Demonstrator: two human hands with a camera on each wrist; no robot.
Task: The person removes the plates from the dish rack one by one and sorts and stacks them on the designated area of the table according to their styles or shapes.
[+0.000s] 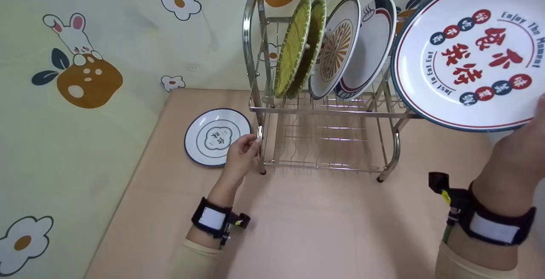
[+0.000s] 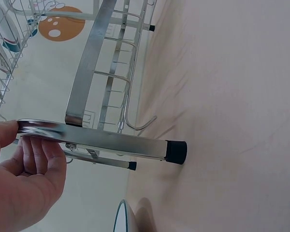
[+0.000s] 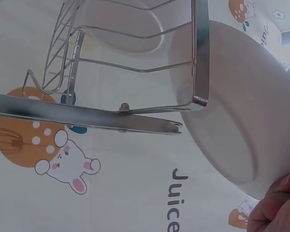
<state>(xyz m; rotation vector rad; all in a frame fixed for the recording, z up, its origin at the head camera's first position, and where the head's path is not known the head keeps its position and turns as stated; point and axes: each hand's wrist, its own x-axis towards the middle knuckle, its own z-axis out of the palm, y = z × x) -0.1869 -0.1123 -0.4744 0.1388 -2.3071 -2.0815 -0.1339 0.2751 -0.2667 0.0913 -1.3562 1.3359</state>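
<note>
My left hand (image 1: 242,156) grips the left front leg of a metal dish rack (image 1: 321,111), thumb and fingers on either side of the bar in the left wrist view. At upper right in the head view, my right hand (image 1: 526,147) pinches the rim of a large white plate (image 1: 430,87) with red and blue lettering. This plate is raised and tilted, beside the rack's right end; its pale underside shows in the right wrist view. On the upper tier stand two green leaf-like plates (image 1: 294,51), a plate with an orange sunburst (image 1: 336,53) and a dark-rimmed white plate (image 1: 368,57).
A small white plate with a blue rim (image 1: 200,140) lies on the table (image 1: 298,228), left of the rack near my left hand. Behind the rack rises a wall (image 1: 136,27) printed with flowers, oranges and a rabbit. The lower wire tier (image 1: 323,168) is close to the tabletop.
</note>
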